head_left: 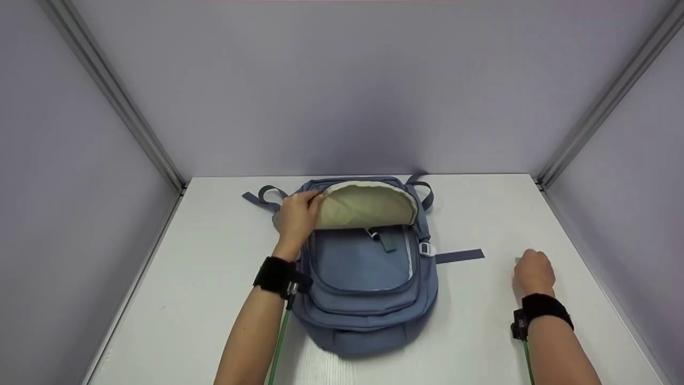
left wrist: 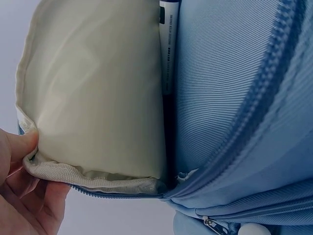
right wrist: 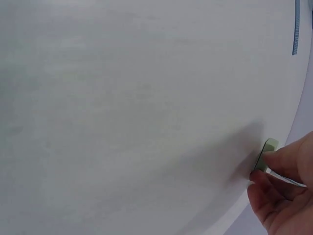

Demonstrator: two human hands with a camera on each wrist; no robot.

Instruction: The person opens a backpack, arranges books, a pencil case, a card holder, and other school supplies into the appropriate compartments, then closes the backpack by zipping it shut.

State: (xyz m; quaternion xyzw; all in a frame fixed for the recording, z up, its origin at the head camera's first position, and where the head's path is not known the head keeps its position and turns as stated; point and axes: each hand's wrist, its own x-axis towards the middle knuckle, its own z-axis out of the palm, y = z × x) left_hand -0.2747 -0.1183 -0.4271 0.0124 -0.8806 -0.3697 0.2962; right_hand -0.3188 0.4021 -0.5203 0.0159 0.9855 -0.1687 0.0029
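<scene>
A blue backpack (head_left: 374,342) lies on the table with its front pocket unzipped. My left hand (head_left: 299,219) pinches the edge of the pocket flap (head_left: 368,208) and lifts it, showing its cream lining. Inside the pocket opening, the left wrist view shows a white marker-like stick (left wrist: 167,58) with small print, partly hidden by the lining. A grey-green flat piece (head_left: 388,243) lies in the pocket mouth in the head view. Far to the right of the backpack, my right hand (head_left: 535,272) pinches a small light green block (right wrist: 269,145) between thumb and fingers, close over the table.
A loose strap (head_left: 459,256) reaches right from a white buckle (head_left: 427,249) across the white table (head_left: 214,299). Other straps (head_left: 262,198) spread at the backpack's top. Grey panels (head_left: 363,85) stand at the back and on both sides.
</scene>
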